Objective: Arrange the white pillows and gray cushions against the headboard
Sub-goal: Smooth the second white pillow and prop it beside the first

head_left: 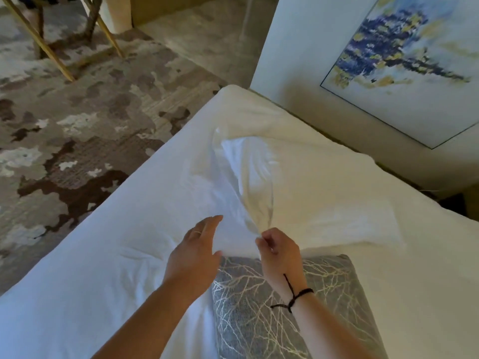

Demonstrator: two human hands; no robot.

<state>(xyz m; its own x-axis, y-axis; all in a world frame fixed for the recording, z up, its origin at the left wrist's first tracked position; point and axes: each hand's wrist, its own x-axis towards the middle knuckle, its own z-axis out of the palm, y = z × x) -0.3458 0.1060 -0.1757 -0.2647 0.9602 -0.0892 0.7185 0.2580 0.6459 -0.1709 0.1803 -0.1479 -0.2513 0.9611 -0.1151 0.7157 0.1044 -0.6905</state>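
A white pillow (305, 182) lies on the white bed (108, 257), its far side near the headboard (344, 130). My right hand (278, 251) pinches the pillow's near corner, fingers closed on the fabric. My left hand (199, 247) hovers flat beside that corner with fingers apart, holding nothing. A gray cushion (259, 314) with a pale branch pattern lies on the bed just below both hands, partly under my forearms. A ring shows on the left hand, a black cord on the right wrist.
A framed blue and yellow painting (404, 58) hangs on the wall above the headboard. Patterned carpet (77, 130) runs along the bed's left side. Wooden furniture legs (46, 47) stand at the top left.
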